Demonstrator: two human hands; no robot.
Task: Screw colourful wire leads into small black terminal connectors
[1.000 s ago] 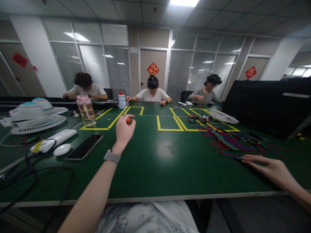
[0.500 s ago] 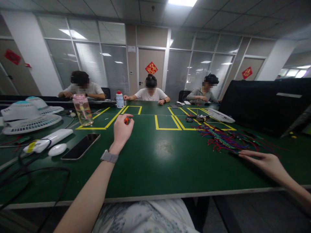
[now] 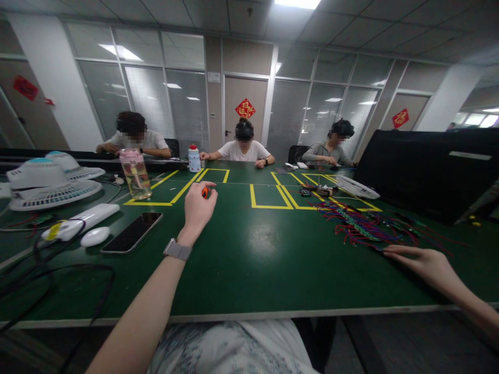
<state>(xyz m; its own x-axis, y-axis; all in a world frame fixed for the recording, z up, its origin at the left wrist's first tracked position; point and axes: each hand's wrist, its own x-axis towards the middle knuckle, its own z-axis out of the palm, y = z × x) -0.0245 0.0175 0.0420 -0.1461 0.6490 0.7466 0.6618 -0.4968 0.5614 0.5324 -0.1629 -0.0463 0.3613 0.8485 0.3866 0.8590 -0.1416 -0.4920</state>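
Green is filling most of our view, as we are sitting at a dark table (image 3: 265, 280) marked out in yellow tape (image 3: 273, 208). Our left hand (image 3: 197, 208) is reaching forward over it, curling thumb and fingers around a small orange piece (image 3: 205, 192), which is partly hiding within the grip. We are wearing a grey watch (image 3: 178, 251) on that wrist. Our right hand (image 3: 432, 265) is lying low at the right, its fingertips meeting at the near edge of a bundle of red and blue wires (image 3: 356, 223); we cannot tell whether they are pinching a wire end or only touching it. The bundle is sprawling in front of a black panel (image 3: 424, 171), with a white tray-like item (image 3: 356, 187) sitting just beyond.

To the left of our left wrist, a phone (image 3: 132, 232) is lying flat, with a white oval object (image 3: 95, 237) resting just beside it. A pink-topped bottle (image 3: 135, 174) is standing farther back, near the white fans (image 3: 42, 182). Across from us, three people (image 3: 245, 150) wearing dark headgear are sitting along the far side.
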